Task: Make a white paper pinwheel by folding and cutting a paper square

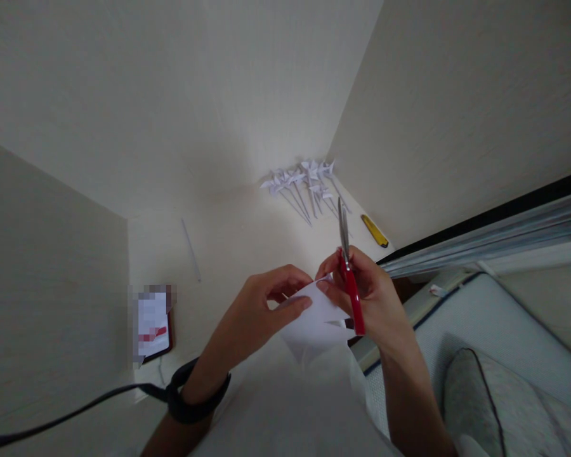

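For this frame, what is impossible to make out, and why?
Head view only:
- Phone screen: pixelated, content unreadable.
- White paper: partly covered by the left hand and right hand; its full shape is hidden.
- Red scissors: handle loops sit behind the right hand's fingers.
- Paper pinwheels: too small and overlapping to count.
- Yellow cutter: too small to tell whether the blade is out.
- Black cable: cut off by the left edge.

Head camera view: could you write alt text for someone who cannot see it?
Two bare hands hold a folded white paper sheet above a pale desk; the left hand pinches its edge, the right hand grips red-handled metal scissors, blades pointing away. Behind lie white paper pinwheels on sticks, a yellow utility knife and a thin white stick.
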Available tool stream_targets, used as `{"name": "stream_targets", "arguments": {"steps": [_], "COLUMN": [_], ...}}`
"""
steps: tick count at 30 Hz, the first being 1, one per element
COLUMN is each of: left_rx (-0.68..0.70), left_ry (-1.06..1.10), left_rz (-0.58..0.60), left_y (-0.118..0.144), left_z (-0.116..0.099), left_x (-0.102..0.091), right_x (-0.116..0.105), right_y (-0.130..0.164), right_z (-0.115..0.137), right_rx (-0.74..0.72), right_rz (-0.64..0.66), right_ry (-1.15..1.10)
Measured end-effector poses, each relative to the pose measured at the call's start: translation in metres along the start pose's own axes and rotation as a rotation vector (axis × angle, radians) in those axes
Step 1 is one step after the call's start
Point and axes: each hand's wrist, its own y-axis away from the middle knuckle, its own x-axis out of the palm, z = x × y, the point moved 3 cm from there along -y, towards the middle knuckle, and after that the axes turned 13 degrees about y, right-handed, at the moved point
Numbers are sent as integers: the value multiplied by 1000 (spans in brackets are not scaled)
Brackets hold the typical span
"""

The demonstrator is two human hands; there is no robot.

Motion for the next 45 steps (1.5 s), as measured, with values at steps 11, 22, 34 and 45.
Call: {"name": "stream_targets", "arguments": {"steps": [11,22,34,45], "left_rx": [48,144,324,386], "left_ry": [74,54,-171,-239], "left_rz": [-96,-167,-236,-247], "left_y": [-1,3,12,14], "left_z": [-4,-11,-17,-23], "left_x": [5,6,5,8], "right_x": [3,3,1,-1], "right_y": [4,5,4,2], "right_z": [6,5,-3,9], "right_rx": [-96,-59,23,25], "right_rz": [-90,4,67,123], "right_ry": [-38,-123,-243,-97]}}
